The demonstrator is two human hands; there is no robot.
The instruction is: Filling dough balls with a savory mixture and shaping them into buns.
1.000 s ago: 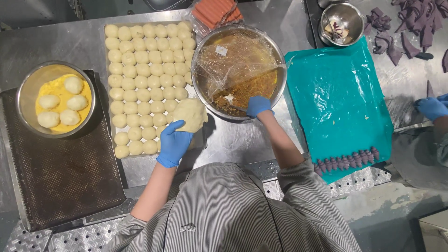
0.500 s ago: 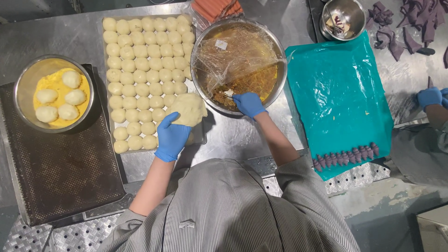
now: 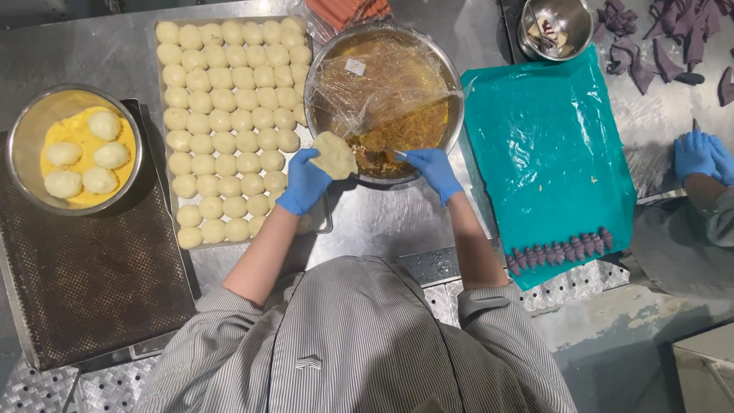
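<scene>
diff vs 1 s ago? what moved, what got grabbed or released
The left hand carried its flattened dough round from over the tray of dough balls to the rim of the big filling bowl. The right hand stayed in the bowl, shifting only slightly. Nothing grabbed or released. The small bowl of yellow liquid and teal sheet are unchanged.

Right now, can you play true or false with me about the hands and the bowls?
1. The left hand holds a flat piece of dough. True.
2. The right hand rests on the teal sheet. False: it reaches into the big metal bowl of brown filling.
3. The small bowl holds yellow liquid and four dough balls. True.
4. The tray of dough balls lies right of the big bowl. False: it lies left.
</scene>
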